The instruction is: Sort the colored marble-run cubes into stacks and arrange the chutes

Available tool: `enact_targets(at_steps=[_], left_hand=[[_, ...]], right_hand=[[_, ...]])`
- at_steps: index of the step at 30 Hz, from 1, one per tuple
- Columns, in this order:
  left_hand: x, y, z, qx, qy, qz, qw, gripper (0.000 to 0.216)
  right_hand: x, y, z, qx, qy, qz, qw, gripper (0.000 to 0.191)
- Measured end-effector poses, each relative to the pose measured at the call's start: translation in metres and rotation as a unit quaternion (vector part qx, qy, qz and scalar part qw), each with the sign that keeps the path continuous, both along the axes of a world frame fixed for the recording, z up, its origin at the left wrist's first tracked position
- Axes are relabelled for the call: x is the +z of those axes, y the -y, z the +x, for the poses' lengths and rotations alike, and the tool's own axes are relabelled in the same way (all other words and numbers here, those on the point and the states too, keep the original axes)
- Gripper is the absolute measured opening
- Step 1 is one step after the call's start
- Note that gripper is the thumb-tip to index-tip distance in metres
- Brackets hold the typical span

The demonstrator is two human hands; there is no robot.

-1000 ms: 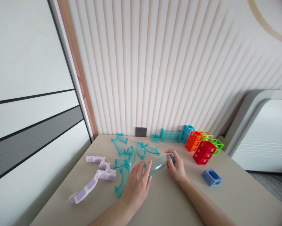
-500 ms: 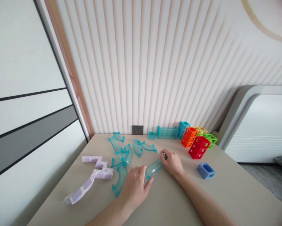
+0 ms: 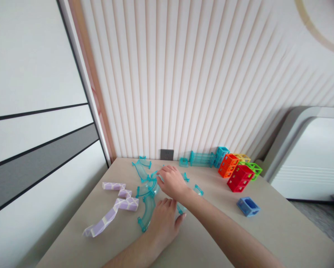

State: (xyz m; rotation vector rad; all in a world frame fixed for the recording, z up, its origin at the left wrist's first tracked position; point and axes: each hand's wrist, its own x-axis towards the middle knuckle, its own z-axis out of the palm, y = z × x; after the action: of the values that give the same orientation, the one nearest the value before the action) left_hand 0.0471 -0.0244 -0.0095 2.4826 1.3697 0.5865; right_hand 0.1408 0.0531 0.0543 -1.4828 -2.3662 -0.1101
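The head view faces the wall (image 3: 172, 74) and table (image 3: 281, 232).

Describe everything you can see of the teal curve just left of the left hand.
The curve is translucent teal and plastic-looking, a smooth bent strip with darker, clip-like tabs at both ends. It lies on the table, bowing rightward, its near end slightly left of the far one. The left hand is right beside it; whether they touch is unclear. The far end sits close to another teal piece; I can't tell if they're joined.
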Motion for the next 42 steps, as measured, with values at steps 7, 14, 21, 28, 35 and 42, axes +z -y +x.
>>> enact_targets(at_steps=[7, 14, 21, 28, 35, 42], left_hand=[[-0.022, -0.007, 0.000, -0.061, 0.076, 0.062, 0.993, 0.049], [-0.030, -0.010, 0.001, -0.072, 0.135, 0.111, 0.982, 0.051], [-0.034, -0.008, 0.003, -0.077, 0.125, 0.144, 0.979, 0.048], [-0.028, -0.005, 0.002, -0.071, 0.076, 0.118, 0.988, 0.044], [-0.025, -0.002, 0.000, -0.055, 0.057, 0.081, 0.994, 0.039], [-0.011, -0.003, -0.004, -0.017, 0.050, 0.028, 0.998, 0.041]], right_hand=[[-0.012, -0.045, -0.086, 0.003, 0.062, -0.076, 0.995, 0.035], [-0.022, -0.053, -0.094, -0.020, 0.115, -0.136, 0.984, 0.032], [-0.029, -0.051, -0.094, -0.030, 0.108, -0.157, 0.981, 0.018], [-0.033, -0.057, -0.090, -0.073, 0.020, -0.130, 0.989, 0.028], [-0.012, -0.058, -0.078, -0.086, -0.106, -0.061, 0.989, 0.027], [0.002, -0.021, -0.012, -0.035, -0.338, -0.011, 0.940, 0.037]])
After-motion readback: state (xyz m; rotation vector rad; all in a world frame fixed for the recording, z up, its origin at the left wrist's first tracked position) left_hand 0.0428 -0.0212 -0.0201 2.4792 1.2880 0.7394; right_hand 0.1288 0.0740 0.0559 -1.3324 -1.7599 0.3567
